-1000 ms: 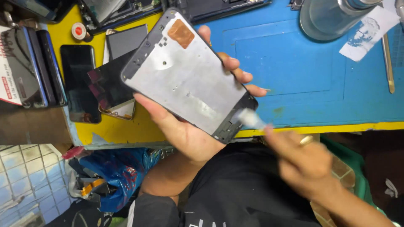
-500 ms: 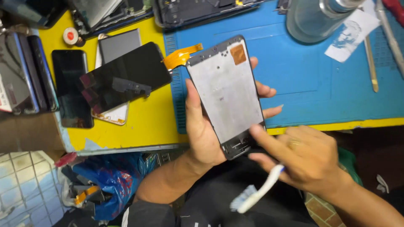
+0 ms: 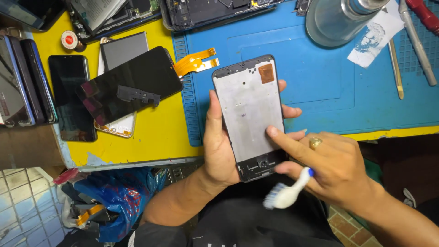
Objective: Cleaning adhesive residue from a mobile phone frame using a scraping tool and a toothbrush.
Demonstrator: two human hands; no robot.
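The worktop (image 3: pixel 137 142), yellow at the left of the frame with a blue mat (image 3: pixel 320 82) over its right part, carries dark phone screens and opened phones along the upper left. A metal bottle (image 3: pixel 338 20) stands at the upper right.

At centre frame the phone frame (image 3: pixel 249 114), grey inner side up with a copper patch near its top, now stands nearly upright in the picture, where a second ago it lay tilted and higher left. The left hand (image 3: pixel 219 146) is clamped around its left edge, fingers showing past the right edge.

The right hand (image 3: pixel 334 167) has left off brushing: its forefinger rests on the frame's lower right face, while the white brush (image 3: pixel 288 192), tucked under the other fingers, hangs off the frame at lower centre. By the look of it, cleaning has given way to feeling the surface.
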